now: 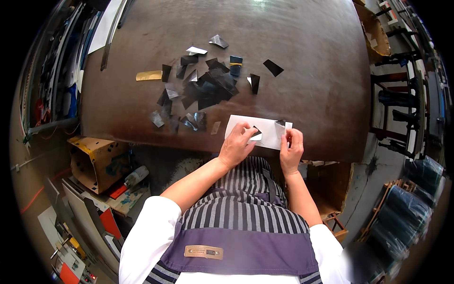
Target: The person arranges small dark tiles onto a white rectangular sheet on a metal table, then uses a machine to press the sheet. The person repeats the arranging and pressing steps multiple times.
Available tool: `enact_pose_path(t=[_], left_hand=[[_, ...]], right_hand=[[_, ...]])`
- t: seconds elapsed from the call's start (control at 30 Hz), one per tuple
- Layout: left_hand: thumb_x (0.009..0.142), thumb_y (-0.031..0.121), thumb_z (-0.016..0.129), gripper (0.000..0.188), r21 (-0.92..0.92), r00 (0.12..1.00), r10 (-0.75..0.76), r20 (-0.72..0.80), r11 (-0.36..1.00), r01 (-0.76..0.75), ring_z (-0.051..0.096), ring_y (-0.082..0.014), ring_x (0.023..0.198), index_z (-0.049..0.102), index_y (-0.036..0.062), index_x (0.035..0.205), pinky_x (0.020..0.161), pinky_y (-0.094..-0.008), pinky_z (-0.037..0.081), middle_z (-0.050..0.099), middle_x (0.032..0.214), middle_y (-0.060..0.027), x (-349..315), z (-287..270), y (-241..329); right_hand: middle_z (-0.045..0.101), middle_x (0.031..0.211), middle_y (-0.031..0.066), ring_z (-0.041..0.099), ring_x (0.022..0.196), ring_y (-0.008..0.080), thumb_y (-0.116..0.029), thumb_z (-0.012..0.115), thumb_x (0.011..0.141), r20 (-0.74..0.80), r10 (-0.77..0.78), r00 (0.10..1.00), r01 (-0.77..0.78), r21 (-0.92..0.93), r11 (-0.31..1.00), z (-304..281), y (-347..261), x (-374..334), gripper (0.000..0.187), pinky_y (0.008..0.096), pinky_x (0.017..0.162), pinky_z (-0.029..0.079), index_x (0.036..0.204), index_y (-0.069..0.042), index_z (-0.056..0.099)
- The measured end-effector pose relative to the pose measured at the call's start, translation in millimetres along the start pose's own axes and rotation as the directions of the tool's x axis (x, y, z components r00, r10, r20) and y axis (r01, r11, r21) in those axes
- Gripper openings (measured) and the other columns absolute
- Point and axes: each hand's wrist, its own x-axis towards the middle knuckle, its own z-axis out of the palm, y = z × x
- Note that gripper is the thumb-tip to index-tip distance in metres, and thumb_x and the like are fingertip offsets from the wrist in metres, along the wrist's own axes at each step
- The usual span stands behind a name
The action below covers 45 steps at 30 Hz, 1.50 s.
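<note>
A white rectangular sheet [269,139] lies near the table's front edge, under both my hands. My left hand [235,146] bends over its left part, thumb and fingers pinching a small black-and-white piece [257,133] that looks like film with a pale backing. At the sheet's right end, my right hand [292,150] has its thumb and forefinger pressed together; what lies between them is too small to make out. Just above those fingertips is a dark, glossy folded scrap [281,123]. Beyond the sheet, several black pieces [213,90] are heaped loosely on the table.
The brown table [312,75] also carries a gold strip [149,75] and a dark bundle with a yellow band [235,66]. Cardboard boxes [101,163] stand below left and right. A rack [397,90] is on the right, with wrapped rolls [402,213] below.
</note>
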Motion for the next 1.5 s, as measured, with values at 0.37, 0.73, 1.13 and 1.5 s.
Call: enact_pose_path(t=[0.37, 0.73, 1.13, 1.5], left_hand=[[0.086, 0.008, 0.067, 0.01, -0.22, 0.946, -0.322, -0.019, 0.925, 0.311, 0.066, -0.0269, 0.075, 0.061, 0.0034, 0.094, 0.07, -0.0343, 0.053, 0.064, 0.085, -0.0143, 20.5, 4.7, -4.3], [0.072, 0.009, 0.076, 0.014, 0.228, 0.954, -0.146, -0.262, 0.951, 0.208, 0.049, -0.0267, 0.115, 0.072, 0.013, 0.084, 0.094, -0.0398, 0.04, 0.057, 0.121, -0.0022, 19.8, -48.7, -54.2], [0.08, 0.0, 0.065, 0.032, 0.017, 0.921, -0.201, -0.333, 0.976, 0.219, 0.055, -0.0242, 0.102, 0.064, 0.0049, 0.112, 0.088, -0.0342, 0.047, 0.053, 0.121, -0.0107, 10.8, -65.5, -19.2], [0.089, 0.005, 0.068, 0.054, -0.741, 0.888, -0.318, 0.333, 0.494, 0.455, 0.061, -0.0124, 0.1, 0.047, 0.0062, 0.139, 0.087, -0.0274, 0.052, 0.057, 0.122, -0.0052, 4.6, -26.4, 15.5]], right_hand=[[0.063, 0.094, 0.0067, 0.063, 0.077, 0.0166, 0.002, 0.061, 0.091, 0.019, 0.2, 0.98, -0.199, 0.222, 0.954, -2.2, 31.4, 15.9, 0.006, 0.0298, 0.072, 0.053, 0.097, 0.0, 0.063], [0.068, 0.113, 0.0054, 0.064, 0.101, 0.0199, -0.004, 0.057, 0.097, 0.545, 0.342, 0.766, -0.496, 0.839, -0.224, -15.0, 9.0, 15.7, 0.014, 0.0351, 0.091, 0.052, 0.108, -0.008, 0.063], [0.065, 0.117, 0.0085, 0.063, 0.105, 0.023, -0.003, 0.058, 0.096, 0.603, 0.206, 0.771, -0.549, 0.792, -0.266, 7.3, -10.7, 9.1, 0.022, 0.0359, 0.092, 0.053, 0.117, -0.005, 0.061], [0.066, 0.104, 0.0072, 0.061, 0.095, 0.0145, 0.003, 0.054, 0.088, 0.693, 0.194, 0.695, -0.716, 0.643, 0.27, 14.0, -18.0, 21.7, 0.01, 0.0286, 0.084, 0.05, 0.093, -0.002, 0.062]])
